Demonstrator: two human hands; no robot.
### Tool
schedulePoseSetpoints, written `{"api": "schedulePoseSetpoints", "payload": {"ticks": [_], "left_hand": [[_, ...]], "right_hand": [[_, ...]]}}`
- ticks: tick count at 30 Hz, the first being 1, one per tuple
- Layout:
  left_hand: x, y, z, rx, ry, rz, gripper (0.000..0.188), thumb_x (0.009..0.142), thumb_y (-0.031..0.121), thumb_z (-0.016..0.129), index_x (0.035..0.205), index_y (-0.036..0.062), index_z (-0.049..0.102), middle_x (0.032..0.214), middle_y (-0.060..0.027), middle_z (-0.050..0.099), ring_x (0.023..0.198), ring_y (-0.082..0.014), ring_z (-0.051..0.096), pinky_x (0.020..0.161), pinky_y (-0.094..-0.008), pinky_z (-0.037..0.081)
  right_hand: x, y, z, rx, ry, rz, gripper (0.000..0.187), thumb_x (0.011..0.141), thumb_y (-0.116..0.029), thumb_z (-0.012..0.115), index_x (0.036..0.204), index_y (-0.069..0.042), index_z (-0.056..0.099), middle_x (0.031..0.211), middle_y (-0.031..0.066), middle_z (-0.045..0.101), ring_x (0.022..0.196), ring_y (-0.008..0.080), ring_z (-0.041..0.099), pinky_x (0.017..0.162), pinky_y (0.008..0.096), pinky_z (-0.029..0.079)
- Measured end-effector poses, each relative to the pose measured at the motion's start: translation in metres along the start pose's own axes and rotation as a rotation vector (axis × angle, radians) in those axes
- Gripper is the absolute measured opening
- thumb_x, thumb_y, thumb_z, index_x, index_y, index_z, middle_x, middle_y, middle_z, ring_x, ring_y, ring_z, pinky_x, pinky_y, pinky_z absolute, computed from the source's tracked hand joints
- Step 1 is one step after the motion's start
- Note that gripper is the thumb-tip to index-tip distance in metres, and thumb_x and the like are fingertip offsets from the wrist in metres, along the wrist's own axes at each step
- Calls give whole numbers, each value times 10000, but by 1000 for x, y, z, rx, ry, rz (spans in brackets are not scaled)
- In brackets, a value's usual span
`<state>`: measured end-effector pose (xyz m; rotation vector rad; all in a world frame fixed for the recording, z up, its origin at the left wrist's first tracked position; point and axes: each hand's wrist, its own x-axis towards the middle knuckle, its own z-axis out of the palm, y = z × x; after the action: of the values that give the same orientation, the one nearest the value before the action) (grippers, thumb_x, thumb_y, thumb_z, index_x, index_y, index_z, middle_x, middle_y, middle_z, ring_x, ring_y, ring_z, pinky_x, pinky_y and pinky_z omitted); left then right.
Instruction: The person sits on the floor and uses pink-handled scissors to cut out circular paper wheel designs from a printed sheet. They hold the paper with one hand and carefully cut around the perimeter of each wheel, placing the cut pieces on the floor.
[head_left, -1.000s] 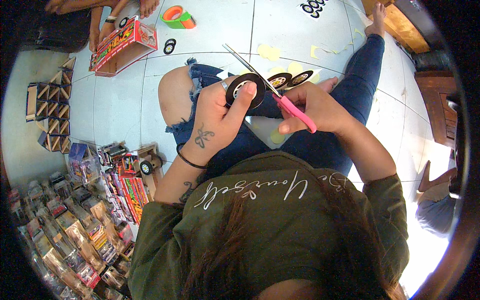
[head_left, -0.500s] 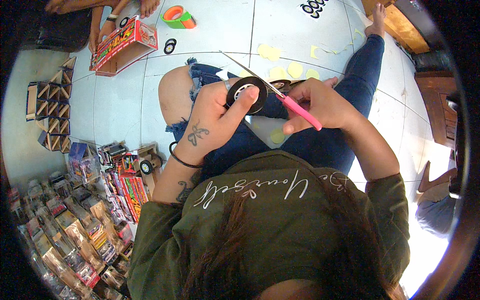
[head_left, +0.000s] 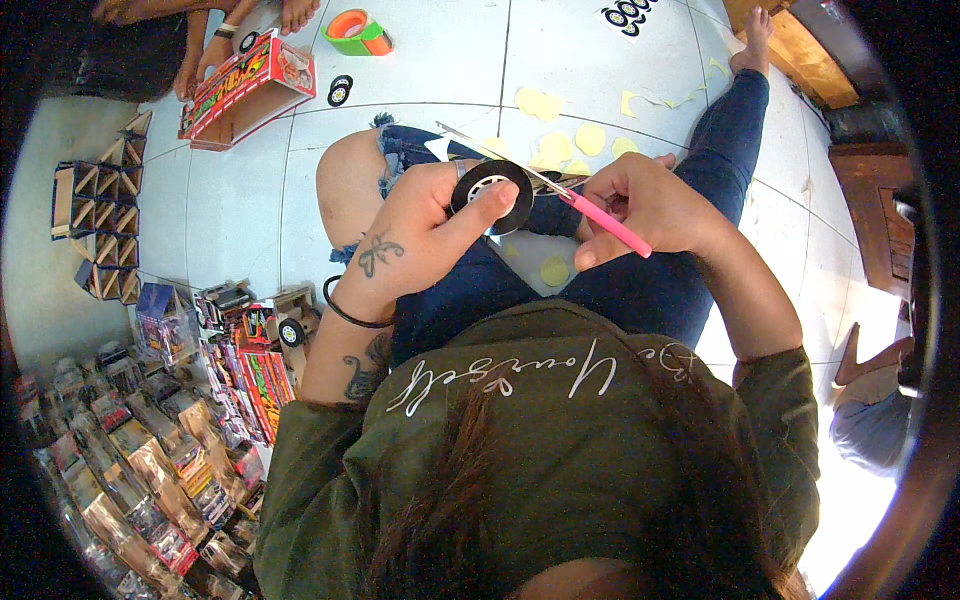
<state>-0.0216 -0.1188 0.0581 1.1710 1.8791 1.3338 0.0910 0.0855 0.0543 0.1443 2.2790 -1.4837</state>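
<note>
While the head view looks down over the lap, the left hand (head_left: 425, 225) pinches a black-and-white wheel (head_left: 487, 182), its thumb laid across the face and its other fingers mostly hidden. The right hand (head_left: 645, 205) is closed on the pink-handled scissors (head_left: 612, 223). The 2 hands are apart, with the wheel and the blades (head_left: 505, 159) between them. The blades slant up and to the left, close by the wheel's upper edge — whether they touch it or stand open, I cannot tell. Part of a 2nd wheel (head_left: 545, 180) shows near the right hand's fingers; what holds it is hidden.

Both hands are above the jeans (head_left: 715, 150), and a yellow disc (head_left: 553, 270) shows between the thighs. Past the lap, yellow scraps (head_left: 590, 138) are strewn over pale tiles (head_left: 430, 70). A sheet (head_left: 627, 16) printed with wheels lies near the top edge; 2 overlapping cutouts (head_left: 341, 91) lie below the green-and-orange tape (head_left: 357, 35). To their left is a red box (head_left: 245, 95), with a co-worker's hand (head_left: 213, 53) just behind it. Along the left side are a lattice frame (head_left: 100, 215) and — lower down — many packs (head_left: 170, 480).
</note>
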Motion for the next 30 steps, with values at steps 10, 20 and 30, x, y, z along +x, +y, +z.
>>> {"api": "schedulePoseSetpoints", "payload": {"ticks": [10,20,30], "left_hand": [[6,-10,0,-125,-40,-183,307,856,269,536,725,-7,566,540,18,460,516,-55,364,463,-235,315],[32,-102,-27,-234,273,-419,240,859,231,463,878,5,543,634,-38,540,541,-107,495,509,-236,377],[86,-291,-170,91,602,-675,228,773,183,582,967,68,544,689,-9,572,528,-76,482,460,-227,355]], "right_hand": [[6,10,1,-21,28,-20,467,580,-424,770,476,-65,491,425,-41,401,405,67,346,396,232,252],[77,92,49,13,544,-50,587,529,-398,798,887,-22,524,802,108,563,742,211,547,669,308,442],[111,108,92,154,600,-77,499,610,-90,745,986,-59,418,853,50,466,733,137,466,630,266,409]]}}
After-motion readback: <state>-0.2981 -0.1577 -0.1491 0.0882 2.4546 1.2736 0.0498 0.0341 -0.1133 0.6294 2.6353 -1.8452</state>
